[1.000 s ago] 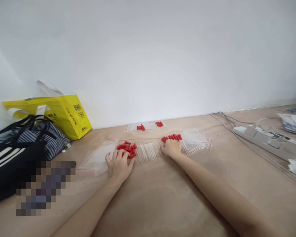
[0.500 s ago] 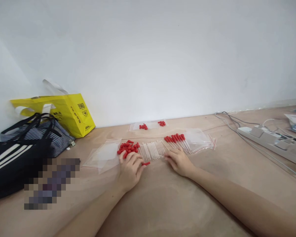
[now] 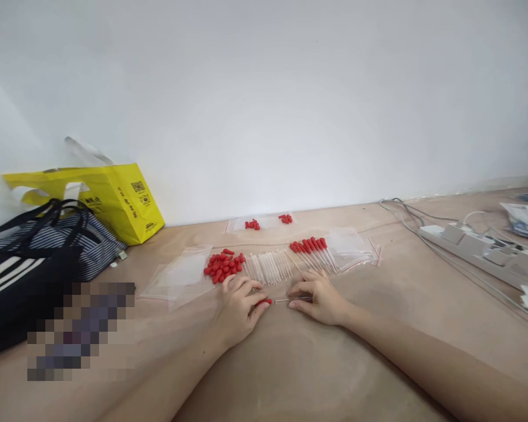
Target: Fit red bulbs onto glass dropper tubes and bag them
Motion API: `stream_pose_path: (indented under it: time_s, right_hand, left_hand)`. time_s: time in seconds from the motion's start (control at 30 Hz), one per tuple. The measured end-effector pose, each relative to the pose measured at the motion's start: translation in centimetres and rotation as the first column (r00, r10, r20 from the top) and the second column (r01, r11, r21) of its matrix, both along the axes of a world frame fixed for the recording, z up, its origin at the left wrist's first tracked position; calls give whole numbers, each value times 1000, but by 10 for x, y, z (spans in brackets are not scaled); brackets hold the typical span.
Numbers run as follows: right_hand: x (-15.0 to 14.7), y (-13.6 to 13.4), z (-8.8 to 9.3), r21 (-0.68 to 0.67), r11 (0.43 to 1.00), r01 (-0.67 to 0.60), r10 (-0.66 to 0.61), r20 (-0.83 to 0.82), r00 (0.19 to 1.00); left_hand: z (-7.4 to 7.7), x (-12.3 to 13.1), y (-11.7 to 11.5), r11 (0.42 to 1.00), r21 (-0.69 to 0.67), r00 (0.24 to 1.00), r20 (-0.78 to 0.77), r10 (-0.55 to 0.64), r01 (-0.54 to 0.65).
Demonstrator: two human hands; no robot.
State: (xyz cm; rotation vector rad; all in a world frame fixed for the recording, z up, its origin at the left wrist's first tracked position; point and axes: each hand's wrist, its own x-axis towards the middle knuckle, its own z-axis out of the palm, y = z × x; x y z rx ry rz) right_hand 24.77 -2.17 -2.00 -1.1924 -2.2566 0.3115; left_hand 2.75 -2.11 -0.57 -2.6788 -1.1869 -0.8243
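Between the thumb and fingers of my left hand [image 3: 241,309] is a red rubber dropper bulb [image 3: 264,302]. My right hand [image 3: 320,300] pinches a clear dropper tube [image 3: 281,301], which lies level and points left at the bulb; a small gap separates the two. Just beyond my left hand is a pile of loose red bulbs [image 3: 223,266]. A row of bare clear tubes [image 3: 268,268] lies beyond the space between my hands. Past my right hand, several droppers with red bulbs fitted [image 3: 314,252] lie side by side.
Clear zip bags lie at left [image 3: 182,275] and right [image 3: 352,245]. Another bag [image 3: 268,221] with red bulbs on it lies by the wall. A yellow bag [image 3: 134,205] and a black bag [image 3: 30,287] stand left. A power strip [image 3: 475,246] with cables sits right.
My left hand has moved right, away from the pile, with the red bulb. My right hand has drawn a tube nearer, and the bulb and tube now face each other.
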Motion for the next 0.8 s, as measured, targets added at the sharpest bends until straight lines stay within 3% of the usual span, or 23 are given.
stream_pose_path:
  time_s: [0.13,0.3,0.8]
  right_hand:
    - [-8,1,-1,-39,995,94,-93,23,995]
    - [-12,-1,-3,41,987,152,-154,37,987]
    - [-18,-11,1,174,984,44,-38,-34,999]
  left_hand:
    - [2,5,-2,1000,13,1000,23,-2,2]
    - [5,8,-5,999,-39,999,43,9,-7]
    - [-2,10,-3,999,-39,993,116,27,-23]
